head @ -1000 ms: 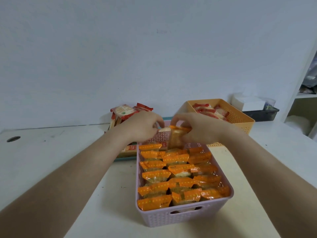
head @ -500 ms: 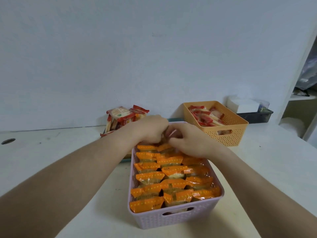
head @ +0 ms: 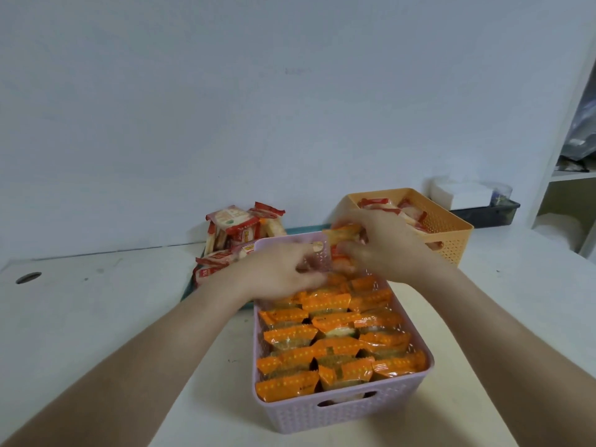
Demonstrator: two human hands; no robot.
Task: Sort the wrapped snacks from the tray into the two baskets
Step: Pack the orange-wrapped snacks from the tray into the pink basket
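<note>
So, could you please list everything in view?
lilac basket: one, lilac, front centre.
orange-wrapped snacks: many, orange, in rows inside lilac basket.
orange basket: one, orange, back right.
red-wrapped snacks: several, red and white, inside orange basket.
teal tray: one, teal, behind lilac basket.
snack pile: one, red and white, on teal tray.
dark bin: one, black, far right, holding white box.
table: one, white.
left hand: one, at lilac basket's far end, grip unclear.
right hand: one, beside it, holding an orange snack.

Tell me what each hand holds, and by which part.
The right hand pinches an orange-wrapped snack by one end, over the far rim of the purple basket. The left hand is too blurred to tell.
</note>
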